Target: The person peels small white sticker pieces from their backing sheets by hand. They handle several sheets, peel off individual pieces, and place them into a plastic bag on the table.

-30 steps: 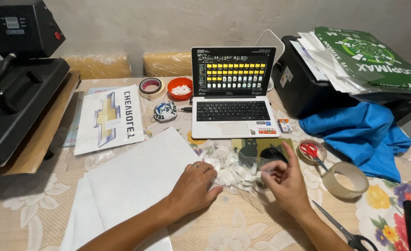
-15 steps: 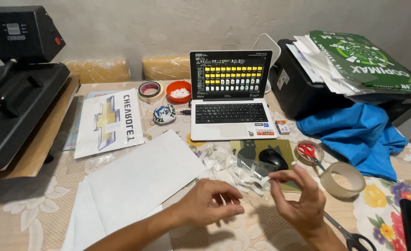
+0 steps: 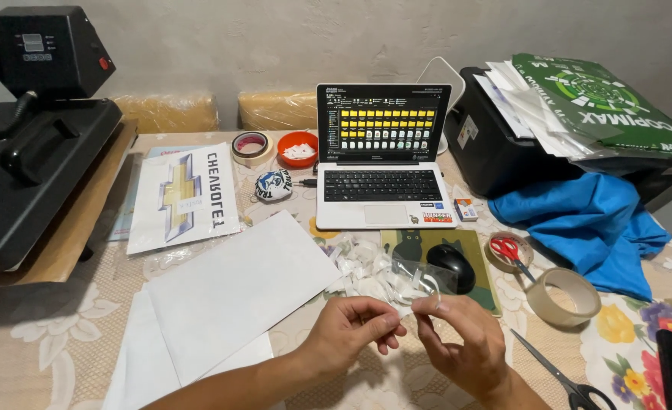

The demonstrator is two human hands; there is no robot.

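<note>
Surface: floral tablecloth (image 3: 40, 342) over the whole table, bare grey wall at the far side.
Left hand: my left hand (image 3: 351, 330) sits near the bottom middle, fingers curled together and pinching one end of a small clear strip of tape (image 3: 416, 298).
Right hand: my right hand (image 3: 461, 342) is just beside it, thumb and fingertips closed on the other end of that same strip, so it's held up between both hands just above the cloth.
Scraps: a heap of crumpled clear scraps (image 3: 370, 273) lies just beyond my hands, touching the near edge of the mouse pad (image 3: 427, 247).
Mouse: black mouse (image 3: 451, 266) on that pad, just past my right hand.
Paper: white sheets (image 3: 230, 292) stacked to the left of my hands.
Laptop: open laptop (image 3: 384, 156) at the far middle, screen lit with rows of yellow icons.
Tape stuff: big tape roll (image 3: 564, 296) to the right, red-handled scissors (image 3: 512, 254) beside it, another pair of black scissors (image 3: 560, 376) at the near right.
Left side: black heat press (image 3: 28, 144) on a wooden board.
Right side: blue cloth (image 3: 586, 220) spilling below a black printer (image 3: 503, 144).
</note>
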